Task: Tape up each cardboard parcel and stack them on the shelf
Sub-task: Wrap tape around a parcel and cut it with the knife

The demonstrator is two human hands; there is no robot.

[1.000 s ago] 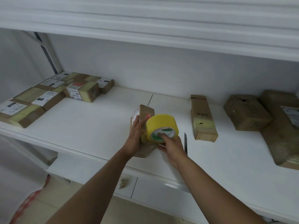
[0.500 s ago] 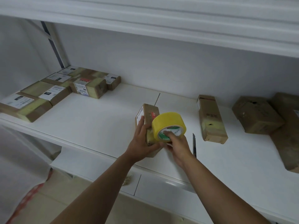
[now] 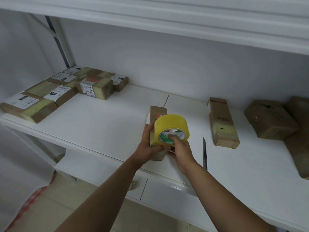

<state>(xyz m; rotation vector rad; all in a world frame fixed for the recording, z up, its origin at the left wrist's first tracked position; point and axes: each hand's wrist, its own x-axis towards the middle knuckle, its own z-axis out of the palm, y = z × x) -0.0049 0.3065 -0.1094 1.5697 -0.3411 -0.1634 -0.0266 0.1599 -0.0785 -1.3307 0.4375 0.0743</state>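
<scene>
Head view: tape roll point(image 3: 171, 127) raised slightly over parcel point(image 3: 157, 114).

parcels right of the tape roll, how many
3, maybe more past the frame edge: a long parcel nearest the roll, a squat one further right, a third cut off at the edge.

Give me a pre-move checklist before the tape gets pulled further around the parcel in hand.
1. Left hand grips the parcel: ok.
2. Right hand holds the yellow tape roll: ok.
3. Roll against the parcel: ok.
4. Tape end stuck to the cardboard: cannot tell.
5. Cutter lying on the shelf beside the right hand: ok.
6. Taped parcels grouped at far left, apart from the work: ok.
</scene>
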